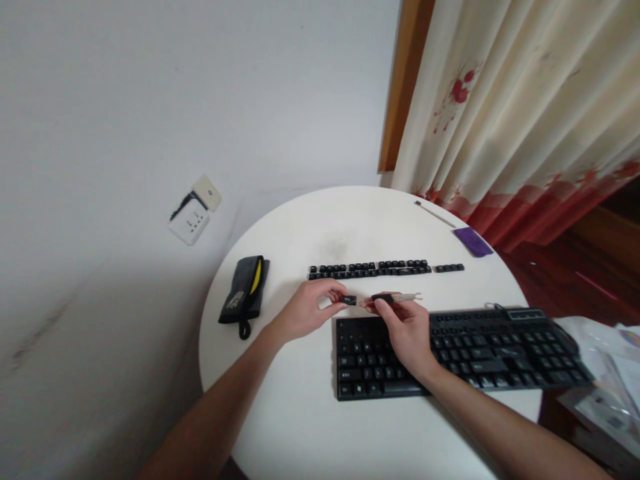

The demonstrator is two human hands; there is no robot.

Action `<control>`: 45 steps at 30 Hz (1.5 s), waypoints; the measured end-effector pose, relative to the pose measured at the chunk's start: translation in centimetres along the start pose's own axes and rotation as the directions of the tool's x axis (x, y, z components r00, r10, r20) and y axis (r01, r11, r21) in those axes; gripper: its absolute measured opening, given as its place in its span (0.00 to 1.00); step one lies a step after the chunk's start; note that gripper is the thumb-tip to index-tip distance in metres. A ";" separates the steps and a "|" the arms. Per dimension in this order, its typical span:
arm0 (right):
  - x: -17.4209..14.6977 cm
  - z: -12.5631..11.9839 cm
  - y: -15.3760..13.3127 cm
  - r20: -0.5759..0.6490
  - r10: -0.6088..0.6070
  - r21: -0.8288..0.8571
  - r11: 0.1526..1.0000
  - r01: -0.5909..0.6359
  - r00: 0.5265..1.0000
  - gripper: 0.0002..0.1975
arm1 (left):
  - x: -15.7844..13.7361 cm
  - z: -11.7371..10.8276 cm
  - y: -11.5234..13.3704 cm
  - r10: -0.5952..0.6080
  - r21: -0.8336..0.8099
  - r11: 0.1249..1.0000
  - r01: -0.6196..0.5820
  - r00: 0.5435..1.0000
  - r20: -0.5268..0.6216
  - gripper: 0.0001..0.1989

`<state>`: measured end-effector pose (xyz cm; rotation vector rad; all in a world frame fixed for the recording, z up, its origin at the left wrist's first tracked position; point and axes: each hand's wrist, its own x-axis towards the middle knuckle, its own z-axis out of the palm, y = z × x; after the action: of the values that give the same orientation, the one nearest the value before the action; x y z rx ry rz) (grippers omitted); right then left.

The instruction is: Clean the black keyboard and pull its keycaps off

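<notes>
My left hand pinches a black keycap between thumb and fingertips, just beyond the keyboard's top left corner. My right hand is closed around a keycap puller with a dark middle and thin metal prongs at both ends. One prong end points at the keycap; whether they touch I cannot tell. Below my right hand lies a black keyboard, part of it hidden by that hand and wrist. Past both hands, loose black keycaps are lined up in two rows on the white round table.
A dark pouch with a yellow strip lies at the table's left. Toward the back right are a thin brush and a purple cloth. Clear plastic bags sit beyond the keyboard's right end. A wall and a curtain border the table.
</notes>
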<state>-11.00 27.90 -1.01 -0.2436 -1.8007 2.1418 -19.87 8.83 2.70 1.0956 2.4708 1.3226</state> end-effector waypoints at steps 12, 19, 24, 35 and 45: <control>-0.3 0.1 -0.1 0.026 -0.010 -0.033 0.999 0.011 1.000 0.09 | -1.3 -4.3 -5.5 -0.359 0.213 0.918 0.335 0.929 0.087 0.04; -0.4 0.0 0.1 0.037 -0.013 -0.061 0.998 0.016 0.999 0.11 | -1.0 -3.2 -5.8 -0.399 0.256 0.882 0.397 0.916 -0.044 0.04; -0.5 -0.1 0.4 0.071 -0.008 -0.055 0.998 0.012 0.997 0.09 | -1.2 -2.8 -6.2 -0.458 0.214 0.858 0.468 0.884 -0.097 0.10; -0.4 0.0 0.2 0.104 0.015 -0.078 0.997 -0.007 0.994 0.11 | -0.6 -2.0 -5.9 -0.537 0.400 0.716 0.572 0.818 -0.207 0.10; -0.5 -0.1 0.3 0.135 0.012 -0.080 0.997 -0.001 0.991 0.11 | -0.3 -2.1 -6.6 -0.561 0.249 0.747 0.616 0.785 -0.262 0.10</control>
<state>-10.58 27.78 -1.34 -0.1262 -1.9651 2.1402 -24.12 4.94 -1.14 0.1575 2.8697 0.8574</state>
